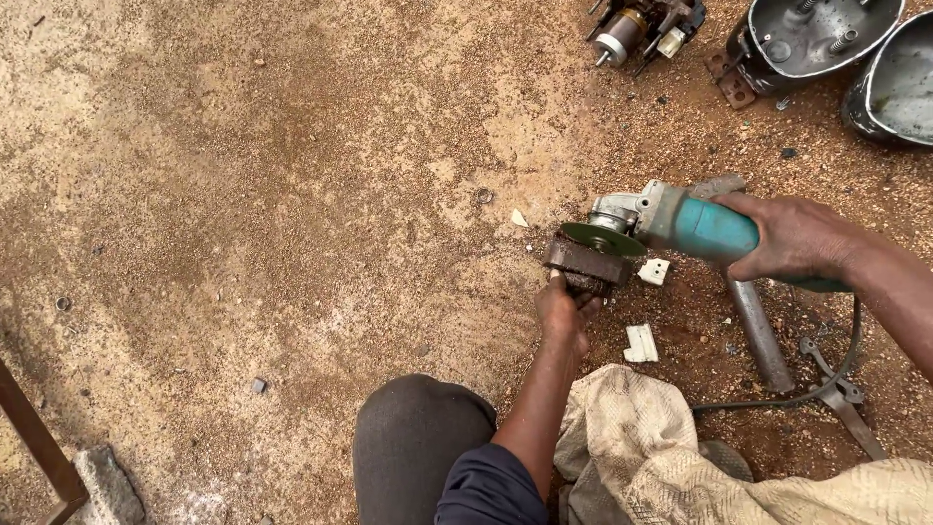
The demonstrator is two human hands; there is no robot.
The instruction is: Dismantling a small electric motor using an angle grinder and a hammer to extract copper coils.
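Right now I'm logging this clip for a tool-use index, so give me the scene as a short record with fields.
Setting: bare sandy ground
Left hand: grips a rusty metal block from below
Right hand: holds a teal angle grinder
Grinder disc: just above the block; contact unclear
Nearby: metal pipe, white fragments, cloth, metal housings

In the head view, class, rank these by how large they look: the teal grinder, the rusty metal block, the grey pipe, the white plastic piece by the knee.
1. teal grinder
2. grey pipe; partly hidden, so unsure against the block
3. rusty metal block
4. white plastic piece
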